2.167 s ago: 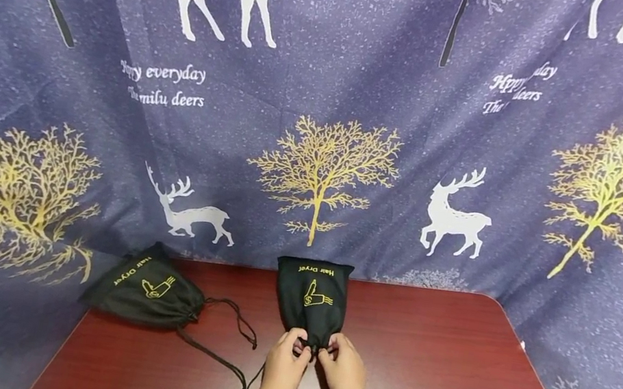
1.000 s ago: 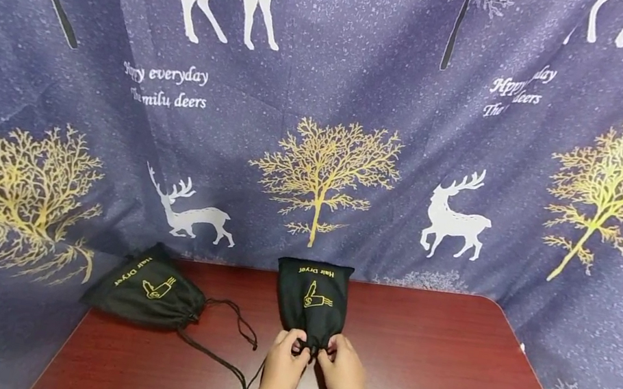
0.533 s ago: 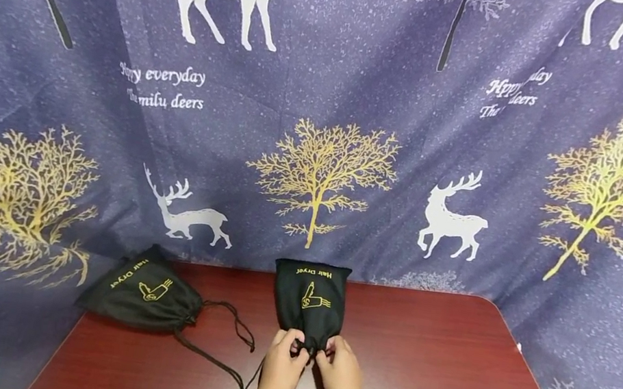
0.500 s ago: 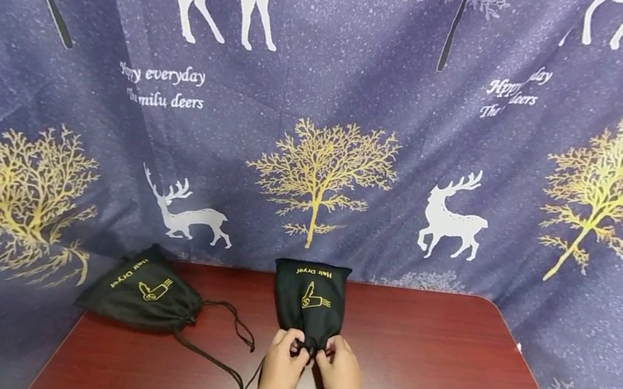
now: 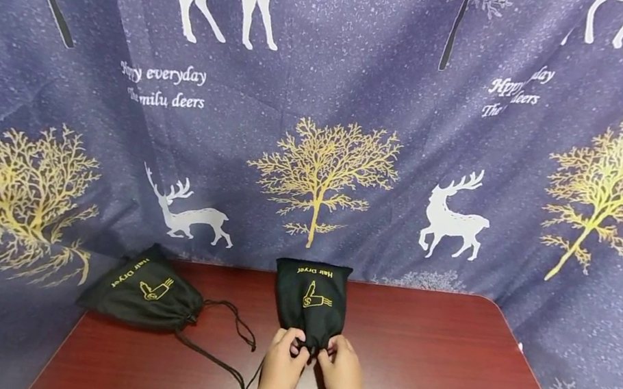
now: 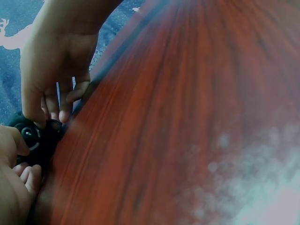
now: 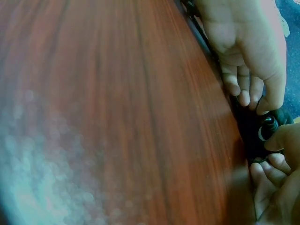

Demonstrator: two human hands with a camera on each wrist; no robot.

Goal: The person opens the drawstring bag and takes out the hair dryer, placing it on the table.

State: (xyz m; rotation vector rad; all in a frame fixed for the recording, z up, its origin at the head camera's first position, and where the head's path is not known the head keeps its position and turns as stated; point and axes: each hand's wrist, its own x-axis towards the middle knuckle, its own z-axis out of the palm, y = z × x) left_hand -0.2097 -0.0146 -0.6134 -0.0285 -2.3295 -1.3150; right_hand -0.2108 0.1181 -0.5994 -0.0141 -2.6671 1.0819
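Observation:
A black drawstring bag (image 5: 313, 299) with yellow "Hair Dryer" lettering and a dryer drawing lies at the middle of the far table edge, its gathered mouth toward me. My left hand (image 5: 281, 364) pinches the left side of that mouth between thumb and fingers. On the other side, my right hand (image 5: 341, 372) pinches the cloth in the same way. Between the hands, the left wrist view shows a round, dark, shiny end (image 6: 29, 134) within the bag's opening. The same glossy piece (image 7: 269, 126) appears in the right wrist view; the rest of it is hidden by cloth.
A second black drawstring bag (image 5: 153, 292), with matching print, lies at the back left, slightly over the table's corner. Its long black cord (image 5: 216, 358) trails toward my left wrist. Behind the reddish-brown table (image 5: 420, 360) hangs a purple cloth (image 5: 330, 86) with deer and trees.

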